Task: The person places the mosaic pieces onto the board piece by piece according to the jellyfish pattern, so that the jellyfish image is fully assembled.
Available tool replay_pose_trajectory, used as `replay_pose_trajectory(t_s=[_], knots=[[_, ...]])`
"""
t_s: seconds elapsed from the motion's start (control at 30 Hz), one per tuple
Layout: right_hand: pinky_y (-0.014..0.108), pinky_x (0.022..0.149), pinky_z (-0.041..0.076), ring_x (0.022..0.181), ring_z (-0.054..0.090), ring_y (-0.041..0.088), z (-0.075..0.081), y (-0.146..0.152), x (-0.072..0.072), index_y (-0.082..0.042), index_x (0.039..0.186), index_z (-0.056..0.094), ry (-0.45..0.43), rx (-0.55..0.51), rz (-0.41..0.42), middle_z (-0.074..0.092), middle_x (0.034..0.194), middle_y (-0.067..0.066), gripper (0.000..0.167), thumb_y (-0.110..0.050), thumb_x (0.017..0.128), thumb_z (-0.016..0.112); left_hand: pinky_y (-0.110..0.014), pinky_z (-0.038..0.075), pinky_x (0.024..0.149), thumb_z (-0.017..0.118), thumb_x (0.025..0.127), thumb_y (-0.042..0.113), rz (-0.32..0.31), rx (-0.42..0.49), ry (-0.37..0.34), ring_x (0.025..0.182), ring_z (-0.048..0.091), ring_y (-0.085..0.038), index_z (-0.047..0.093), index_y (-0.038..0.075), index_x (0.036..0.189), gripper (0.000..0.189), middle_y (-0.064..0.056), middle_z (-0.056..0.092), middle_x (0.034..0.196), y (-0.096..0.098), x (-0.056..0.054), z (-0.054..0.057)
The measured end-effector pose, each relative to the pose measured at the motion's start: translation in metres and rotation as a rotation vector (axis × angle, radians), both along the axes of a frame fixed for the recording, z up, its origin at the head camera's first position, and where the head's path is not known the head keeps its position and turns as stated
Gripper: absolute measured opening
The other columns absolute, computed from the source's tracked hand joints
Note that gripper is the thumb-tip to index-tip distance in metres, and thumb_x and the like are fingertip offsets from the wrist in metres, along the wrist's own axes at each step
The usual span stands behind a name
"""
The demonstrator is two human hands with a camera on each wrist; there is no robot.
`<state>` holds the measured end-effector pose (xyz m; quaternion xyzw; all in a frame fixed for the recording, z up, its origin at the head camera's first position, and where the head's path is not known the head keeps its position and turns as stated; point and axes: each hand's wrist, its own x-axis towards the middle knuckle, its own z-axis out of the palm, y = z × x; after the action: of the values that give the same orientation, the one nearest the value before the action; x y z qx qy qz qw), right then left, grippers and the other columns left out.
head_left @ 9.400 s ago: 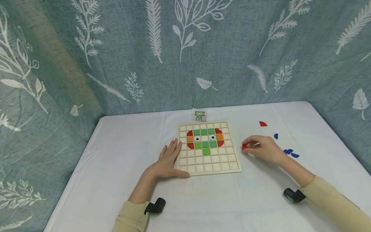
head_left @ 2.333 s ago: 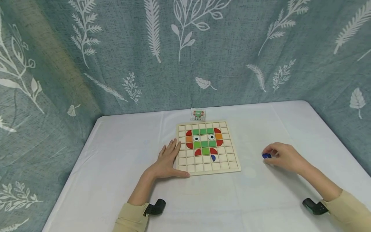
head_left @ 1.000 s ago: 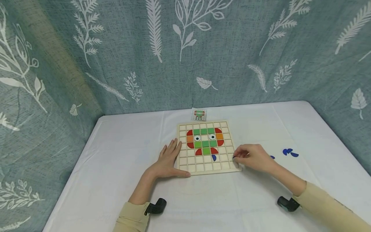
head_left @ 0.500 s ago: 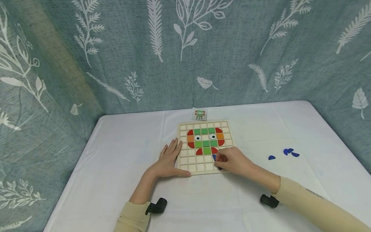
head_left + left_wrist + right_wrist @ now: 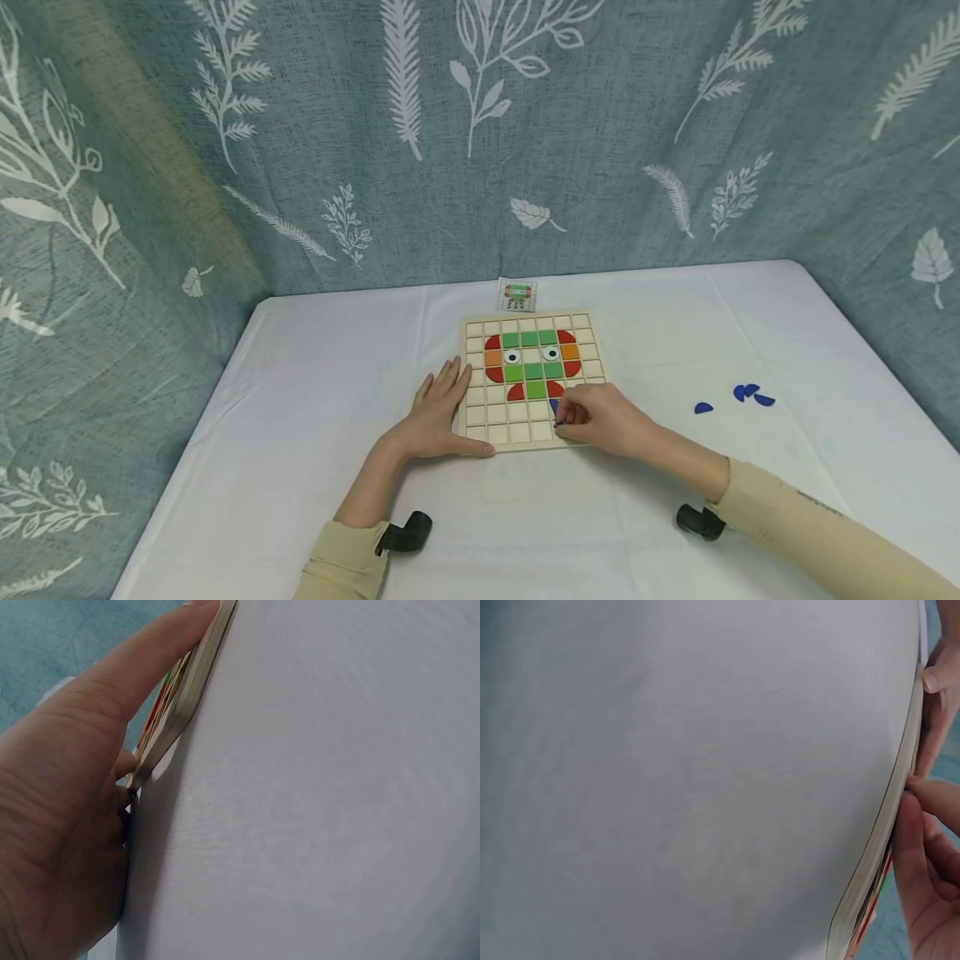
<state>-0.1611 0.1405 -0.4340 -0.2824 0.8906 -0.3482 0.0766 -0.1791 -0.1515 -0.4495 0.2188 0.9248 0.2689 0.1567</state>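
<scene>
My left hand rests flat along the left side of the pale wooden grid board, thumb on its front edge. In the left wrist view that thumb lies along the board's rim. At the lower right squares, my right hand pinches a small blue piece, mostly hidden by the fingertips. Another blue half-round piece sits in the square just above, partly covered. Red, green and orange pieces and two eye pieces form a face on the board. The right wrist view shows thumb and finger together at the board.
Several blue half-round pieces lie on the white tablecloth to the right: one alone and a small cluster. A picture card with a similar figure lies behind the board. A patterned teal curtain stands behind the table.
Red quarter-rounds went onto the board beside the lower green square, then a blue piece below. My right hand carried another blue piece leftward from the cloth to the board. The left hand stayed put.
</scene>
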Motion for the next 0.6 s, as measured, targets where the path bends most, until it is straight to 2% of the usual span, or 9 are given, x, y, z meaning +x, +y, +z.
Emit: replay_pose_trajectory(t_s=[0.2,0.33,0.47,0.6], knots=[[0.022,0.056,0.046,0.063,0.05,0.006,-0.001,0.0,0.0,-0.016,0.078,0.062,0.003,0.0,-0.015,0.054,0.068,-0.011,0.017,-0.012,0.084,0.077,-0.046,-0.006,0.117,0.082,0.069,0.056,0.0,0.002,-0.001,0.149,-0.01,-0.024,0.005,0.005,0.157,0.127,-0.013,-0.005,0.163,0.0,0.0,0.0],[0.022,0.055,0.044,0.063,0.05,0.008,0.002,0.006,0.001,-0.017,0.079,0.063,-0.01,-0.006,-0.059,0.054,0.068,-0.01,0.015,-0.018,0.087,0.075,-0.046,-0.006,0.117,0.082,0.069,0.057,0.002,0.004,-0.003,0.149,-0.009,-0.024,0.006,0.005,0.157,0.127,-0.013,-0.005,0.163,0.001,0.0,0.0],[0.023,0.058,0.046,0.069,0.052,0.01,0.005,0.031,0.003,-0.017,0.083,0.065,0.01,-0.006,-0.136,0.056,0.074,-0.009,0.01,-0.017,0.089,0.073,-0.046,-0.006,0.117,0.081,0.069,0.057,0.002,0.005,-0.006,0.149,-0.009,-0.024,0.005,0.005,0.157,0.127,-0.012,-0.006,0.163,0.001,0.0,0.0],[0.031,0.07,0.052,0.083,0.058,0.016,0.008,0.074,0.008,-0.013,0.091,0.069,0.087,0.067,-0.204,0.063,0.09,-0.004,0.007,-0.011,0.086,0.074,-0.046,-0.006,0.117,0.082,0.069,0.057,0.004,0.006,-0.01,0.149,-0.01,-0.024,0.005,0.004,0.156,0.127,-0.013,-0.006,0.163,0.001,0.001,0.001]])
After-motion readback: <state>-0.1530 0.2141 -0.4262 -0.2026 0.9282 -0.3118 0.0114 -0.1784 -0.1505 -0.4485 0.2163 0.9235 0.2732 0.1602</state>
